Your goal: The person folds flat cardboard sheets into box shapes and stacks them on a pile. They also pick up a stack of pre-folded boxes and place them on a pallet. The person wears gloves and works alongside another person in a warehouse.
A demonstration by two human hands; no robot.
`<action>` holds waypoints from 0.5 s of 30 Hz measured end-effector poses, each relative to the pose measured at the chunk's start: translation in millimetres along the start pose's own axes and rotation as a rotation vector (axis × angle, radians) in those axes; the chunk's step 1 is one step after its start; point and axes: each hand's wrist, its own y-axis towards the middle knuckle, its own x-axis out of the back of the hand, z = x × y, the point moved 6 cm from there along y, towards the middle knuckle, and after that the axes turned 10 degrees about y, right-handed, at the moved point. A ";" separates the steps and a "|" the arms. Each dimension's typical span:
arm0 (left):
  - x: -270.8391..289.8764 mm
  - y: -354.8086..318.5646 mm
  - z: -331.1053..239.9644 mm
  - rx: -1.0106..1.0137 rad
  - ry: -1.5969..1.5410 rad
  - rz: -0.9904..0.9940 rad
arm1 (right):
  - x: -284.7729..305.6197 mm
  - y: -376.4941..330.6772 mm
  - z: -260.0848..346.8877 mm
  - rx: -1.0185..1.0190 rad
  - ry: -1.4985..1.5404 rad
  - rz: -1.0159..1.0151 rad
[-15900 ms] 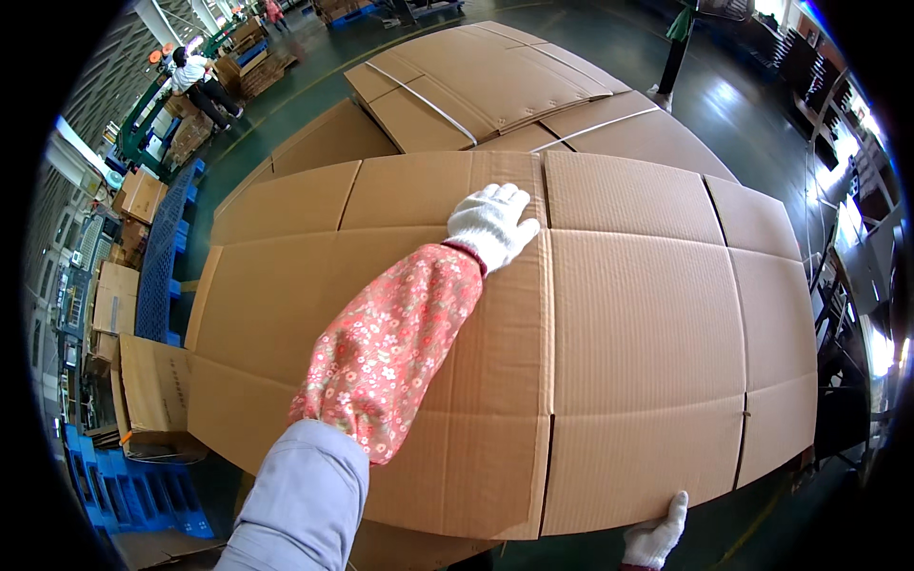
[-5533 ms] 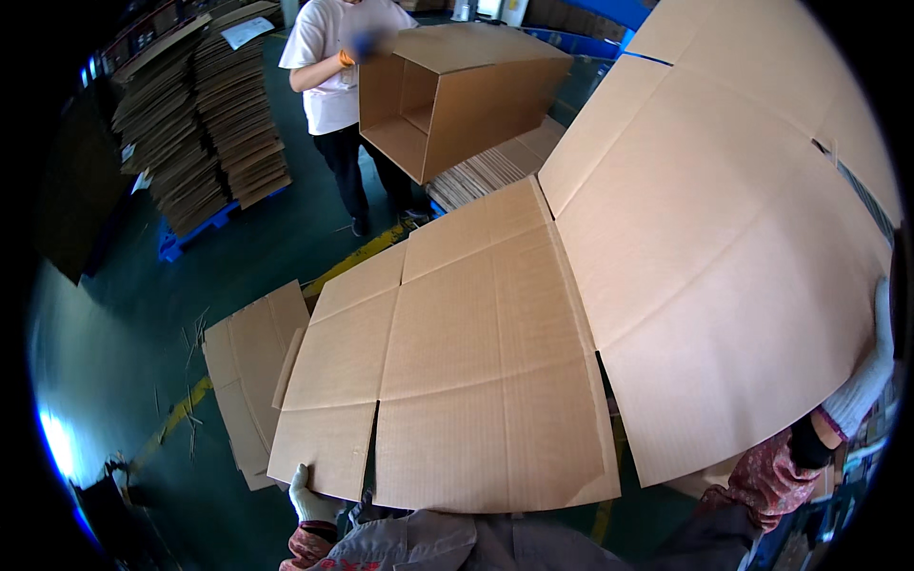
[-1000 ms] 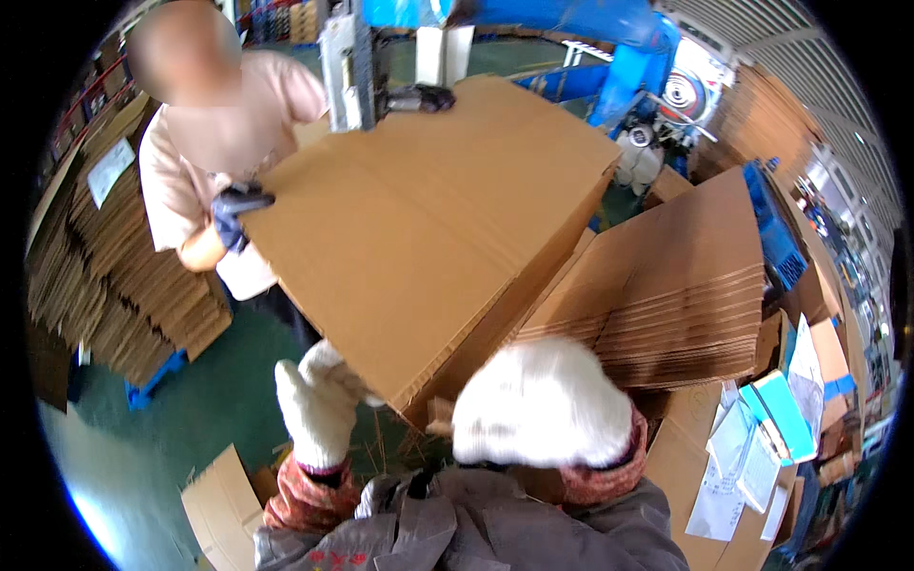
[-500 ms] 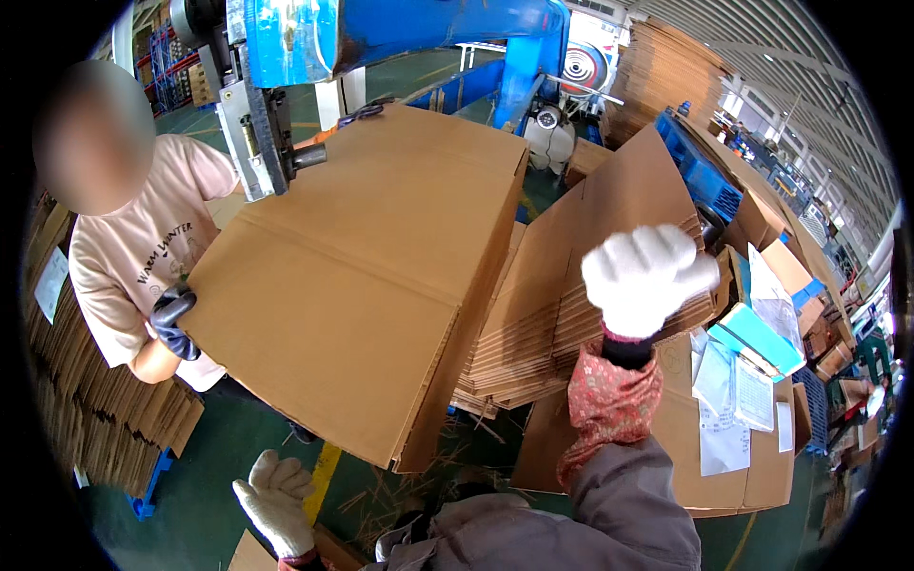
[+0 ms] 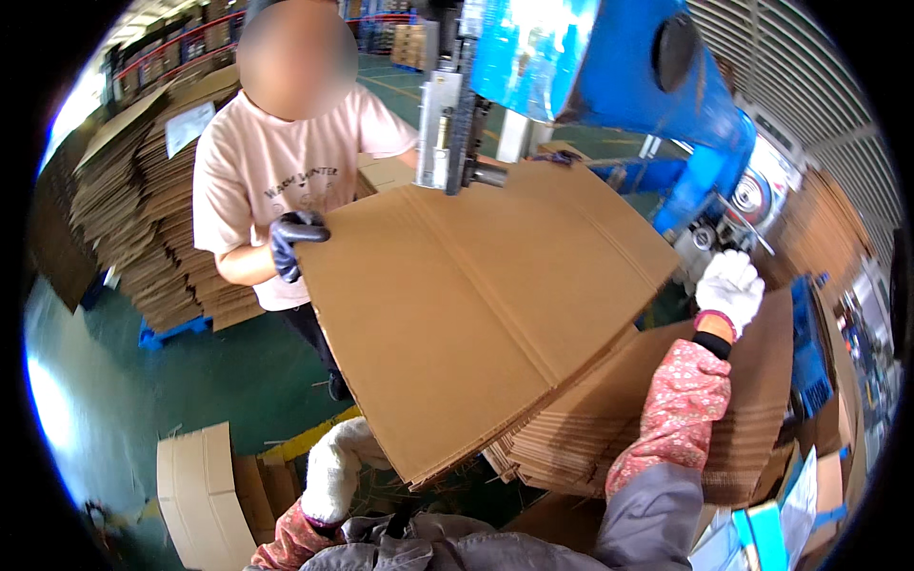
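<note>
Brown carton [image 5: 486,295] held flat beneath the stitching head [image 5: 443,133], its near corner flanked by the left hand [image 5: 333,468].

The white-gloved left hand is bent toward the carton's near left edge, its fingertips hidden by the cardboard; whether the edge is gripped or merely touched cannot be told. The white-gloved right hand [image 5: 731,287] is raised beyond the carton's right corner, apart from it, over the stack of flat cartons [image 5: 590,428]. Its fingers are seen curled toward the palm, but how tightly, and whether anything is held, cannot be told. The carton's left edge is grasped by a co-worker's dark-gloved hand [image 5: 295,243]; another dark glove [image 5: 564,157] is seen at the far edge.
</note>
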 end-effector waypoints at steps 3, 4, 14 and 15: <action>3.2 -17.2 11.1 0.035 -0.009 -0.046 | 30.8 18.9 -4.7 0.014 -0.079 -0.219; 2.3 -20.5 10.1 0.061 0.010 -0.053 | 43.9 20.7 -6.0 0.038 -0.119 -0.326; -12.9 -34.0 15.3 0.050 -0.100 -0.109 | 138.1 29.4 -4.6 -0.103 -0.115 -0.325; -13.2 -34.5 19.1 0.061 -0.153 -0.113 | 129.3 24.2 -10.7 -0.211 -0.085 -0.118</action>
